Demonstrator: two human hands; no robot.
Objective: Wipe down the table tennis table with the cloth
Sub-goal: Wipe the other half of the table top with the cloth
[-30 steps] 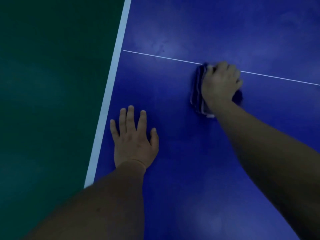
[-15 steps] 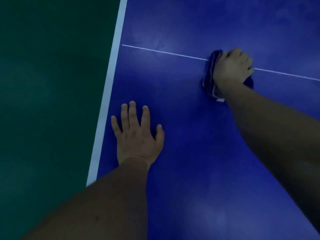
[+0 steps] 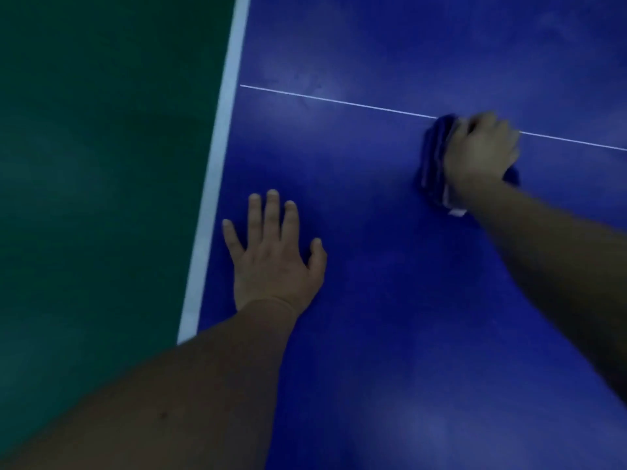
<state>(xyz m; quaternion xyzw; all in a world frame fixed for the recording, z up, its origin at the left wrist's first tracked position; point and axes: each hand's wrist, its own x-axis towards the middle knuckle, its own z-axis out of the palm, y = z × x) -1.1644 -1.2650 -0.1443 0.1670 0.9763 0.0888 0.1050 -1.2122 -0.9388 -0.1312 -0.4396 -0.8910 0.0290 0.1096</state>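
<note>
The blue table tennis table [image 3: 390, 266] fills most of the view, with a thin white centre line [image 3: 339, 101] across it. My right hand [image 3: 480, 154] lies on top of a bunched dark blue cloth [image 3: 432, 157], fingers curled over it, right at the centre line. The cloth sticks out to the left of the hand, and a pale corner shows beside the wrist. My left hand [image 3: 274, 259] rests flat on the table with fingers spread, close to the white edge stripe.
The table's white edge stripe [image 3: 217, 184] runs from top to bottom left of my left hand. Beyond it lies dark green floor [image 3: 101, 164]. Light patches glint on the table surface near the bottom right.
My right hand has slid the cloth to the right along the centre line over the last second, then slightly back toward me. My left hand has stayed flat in place.
</note>
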